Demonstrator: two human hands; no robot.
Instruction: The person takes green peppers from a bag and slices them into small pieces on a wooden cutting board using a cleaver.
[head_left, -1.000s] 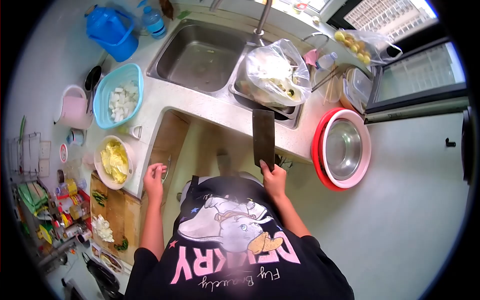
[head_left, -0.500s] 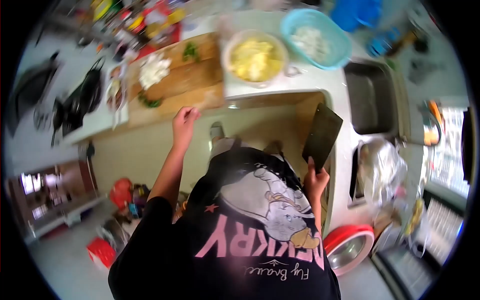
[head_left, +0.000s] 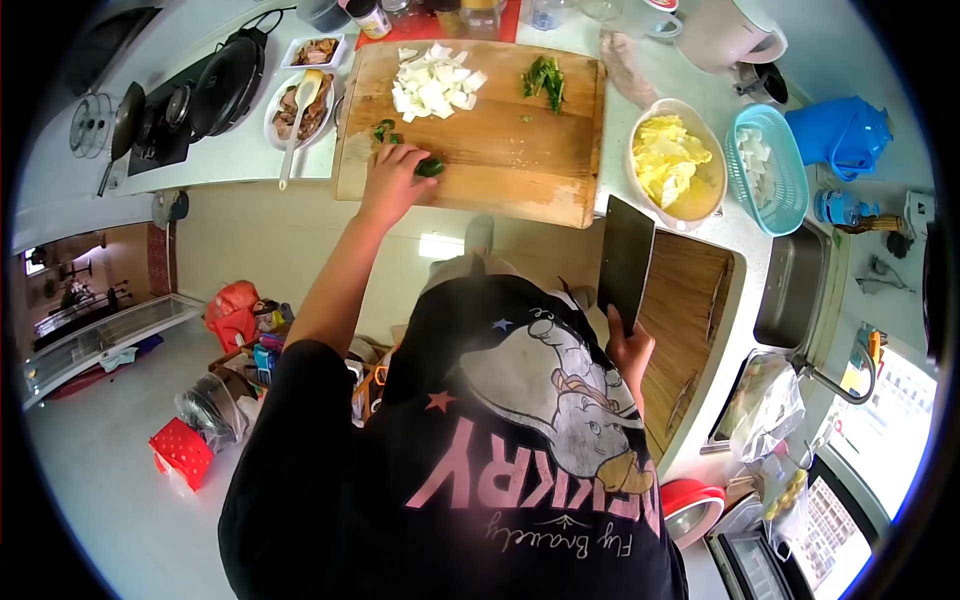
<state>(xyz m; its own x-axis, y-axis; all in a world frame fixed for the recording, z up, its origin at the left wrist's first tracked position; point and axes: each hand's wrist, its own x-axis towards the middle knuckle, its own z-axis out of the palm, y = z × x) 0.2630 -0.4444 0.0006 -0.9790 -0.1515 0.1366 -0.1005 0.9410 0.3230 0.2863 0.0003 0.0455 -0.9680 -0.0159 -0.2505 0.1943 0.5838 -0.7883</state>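
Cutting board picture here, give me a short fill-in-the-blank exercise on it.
The knife is in the person's ____ hand.
On the cutting board, the pieces right by the left hand are ____ in colour.
The bowl beside the blue basket holds ____ leaves.
Missing words: right; green; yellow.

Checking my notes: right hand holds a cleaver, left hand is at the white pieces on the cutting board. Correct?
Not quite: the head view shows the left hand at green pieces on the cutting board. The right hand holds a cleaver.
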